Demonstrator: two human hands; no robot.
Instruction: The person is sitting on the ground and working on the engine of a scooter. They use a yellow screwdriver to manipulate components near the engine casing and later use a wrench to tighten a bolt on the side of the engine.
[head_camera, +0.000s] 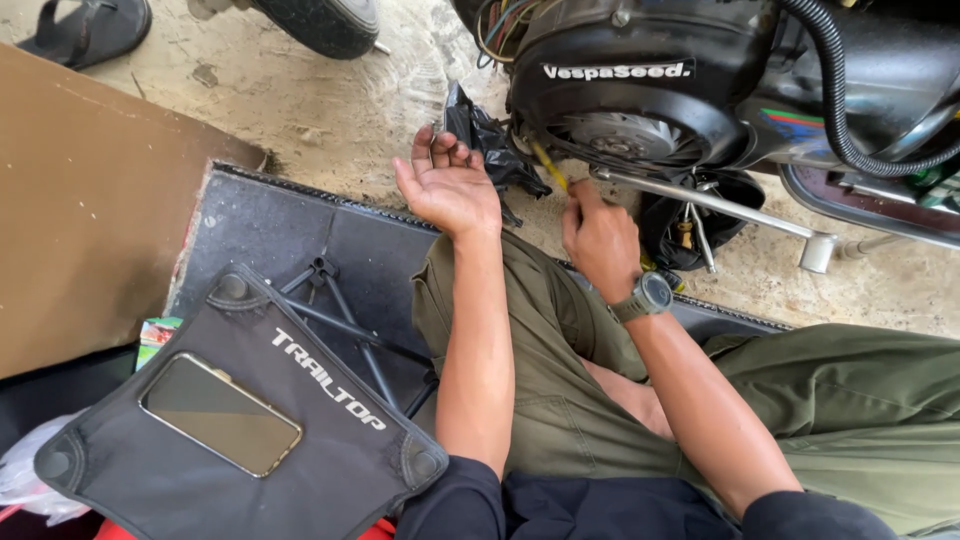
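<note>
The right hand (598, 240) is clamped around a yellow-handled tool (549, 166), likely a screwdriver. The handle rises from the fist, and its long axis slants up and to the left toward the lower edge of the scooter engine cover (640, 90). The tip is not visible; it disappears against the dark underside of the cover, so what it bears on cannot be determined.

The left hand (448, 185) lies left of the cover, palm up, fingers spread and loosely curled, holding nothing. Its fingertips sit just beside a crumpled black plastic bag (490, 145) that hangs at the cover's lower left corner. Contact with the bag cannot be confirmed.

The right hand is the nearer one to the cover. The kick lever (720, 205) runs rightward below the cover, just beyond the right hand.

Well down and left of the cover, a phone (220, 414) lies on a black folding stool (240, 420). The stool's far edge is cut off by the frame.
</note>
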